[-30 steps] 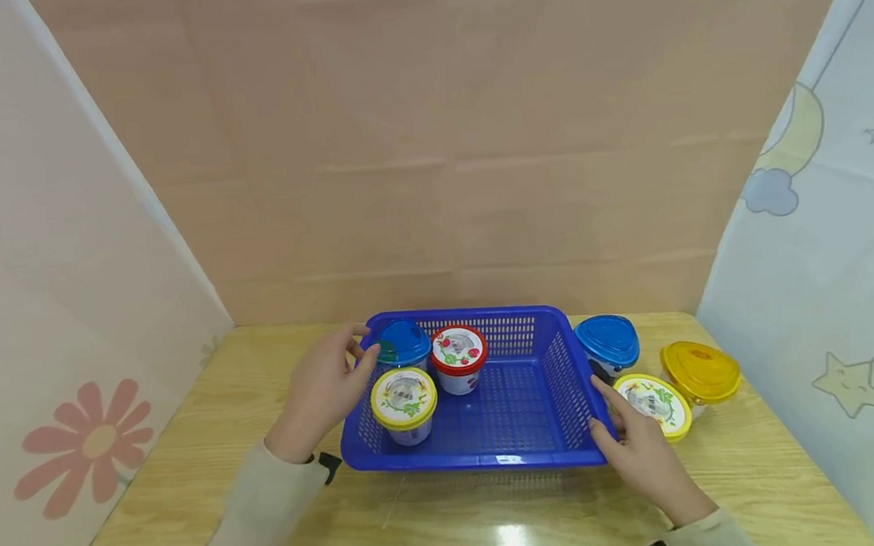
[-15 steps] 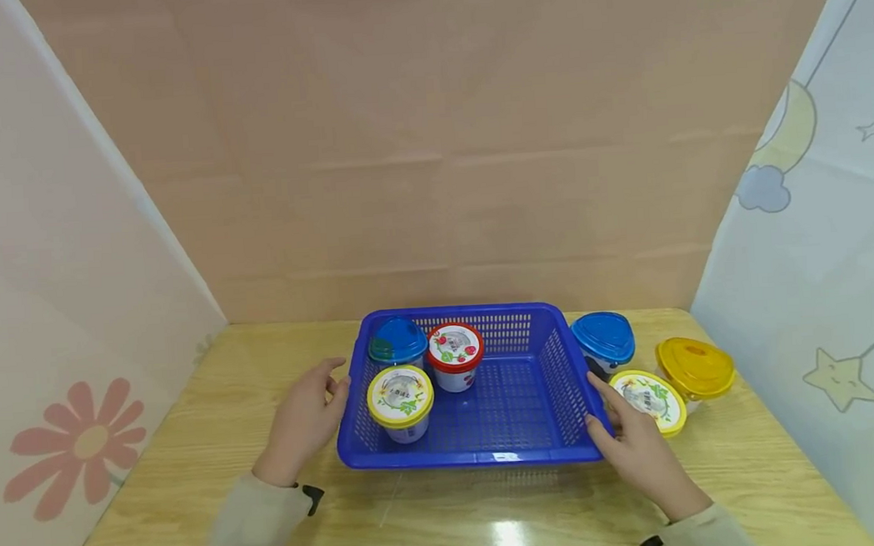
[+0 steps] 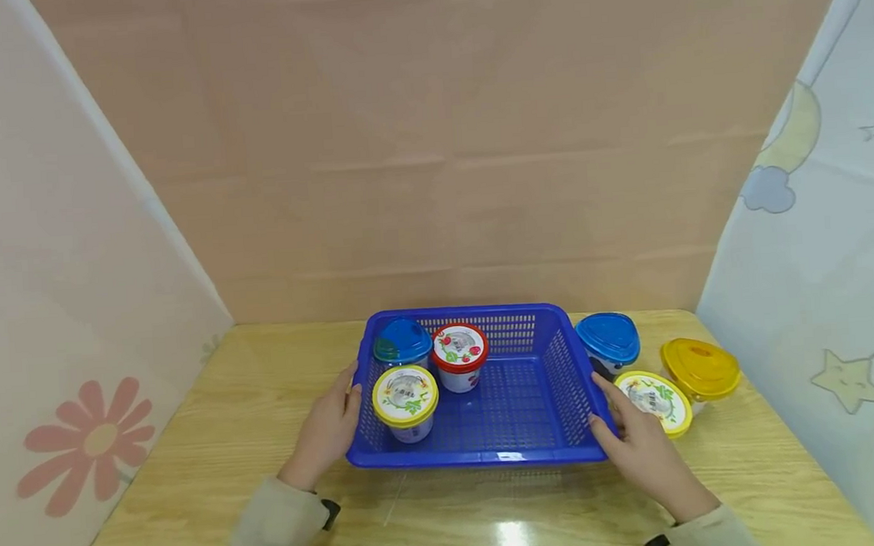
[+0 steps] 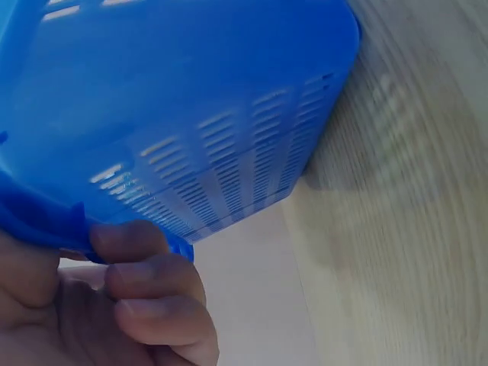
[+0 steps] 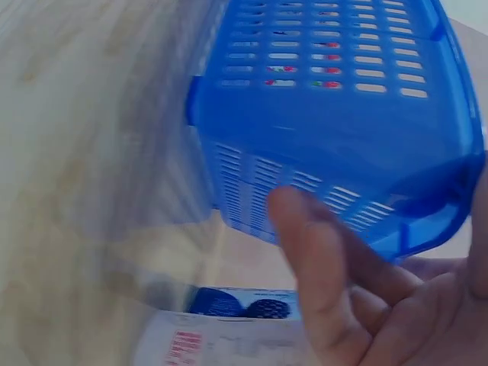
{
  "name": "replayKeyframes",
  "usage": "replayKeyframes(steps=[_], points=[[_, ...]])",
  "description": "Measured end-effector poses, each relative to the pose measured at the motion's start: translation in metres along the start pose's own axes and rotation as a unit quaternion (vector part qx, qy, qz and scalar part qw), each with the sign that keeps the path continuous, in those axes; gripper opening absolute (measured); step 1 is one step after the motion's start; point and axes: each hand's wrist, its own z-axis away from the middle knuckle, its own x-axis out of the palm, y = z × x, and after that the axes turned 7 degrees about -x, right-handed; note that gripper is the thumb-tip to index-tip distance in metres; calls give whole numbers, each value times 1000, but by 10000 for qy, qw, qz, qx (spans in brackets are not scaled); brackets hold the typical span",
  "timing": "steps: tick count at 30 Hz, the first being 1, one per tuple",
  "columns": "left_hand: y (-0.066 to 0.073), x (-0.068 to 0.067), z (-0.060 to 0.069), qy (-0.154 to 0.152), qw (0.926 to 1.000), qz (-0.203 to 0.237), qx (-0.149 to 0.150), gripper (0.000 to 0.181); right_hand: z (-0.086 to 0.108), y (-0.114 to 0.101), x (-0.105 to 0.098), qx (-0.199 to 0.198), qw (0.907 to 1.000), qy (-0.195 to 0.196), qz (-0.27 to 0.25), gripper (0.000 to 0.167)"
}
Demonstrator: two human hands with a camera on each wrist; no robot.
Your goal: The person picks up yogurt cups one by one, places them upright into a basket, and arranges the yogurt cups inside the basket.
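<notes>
A blue perforated plastic basket [image 3: 509, 410] sits at the middle of the table. Inside, toward its left end, are a blue-lidded tub [image 3: 403, 340], a red-lidded tub [image 3: 460, 347] with strawberry print and a yellow-lidded tub [image 3: 405, 394]. My left hand [image 3: 325, 430] holds the basket's left rim; the left wrist view shows its fingers [image 4: 156, 278] curled below the rim. On the opposite side my right hand [image 3: 639, 448] grips the right rim, thumb on top. In the right wrist view its fingers [image 5: 316, 259] lie under the rim, along the basket's outer wall.
Just right of the basket stand a second blue-lidded tub [image 3: 608, 339], a round yellow-lidded tub [image 3: 655, 402] and a tub with a rounded-triangle yellow lid [image 3: 702, 368]. The wooden table [image 3: 422, 524] meets a brown backdrop [image 3: 446, 180] behind and printed side panels [image 3: 835, 265].
My left hand has come down from above the basket's left side, moved out past its edge, and now holds the left rim. The right hand keeps its grip; the tubs stay put.
</notes>
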Motion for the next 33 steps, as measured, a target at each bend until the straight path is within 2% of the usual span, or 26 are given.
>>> replayKeyframes(steps=[6,10,14,18,25,28,33], points=[[3,2,3,23,9998,-205,-25,49,3,-15,-17,-146,9957,328,848,57],[4,0,6,11,9998,-173,-76,49,5,-20,-29,-40,9896,713,1252,49],[5,-1,6,39,9997,-215,-108,49,6,-14,-42,178,9837,929,1530,46],[6,-3,6,60,9997,-227,-61,49,6,-4,-58,627,9806,613,1756,56],[7,-1,5,43,9996,-278,-66,49,1,13,-76,1364,9703,-513,1930,90],[7,-1,5,42,9994,-344,-82,50,2,18,-76,1554,9653,-856,1915,100],[7,-1,5,33,9990,-425,-106,50,3,24,-71,1591,9630,-1037,1911,111]])
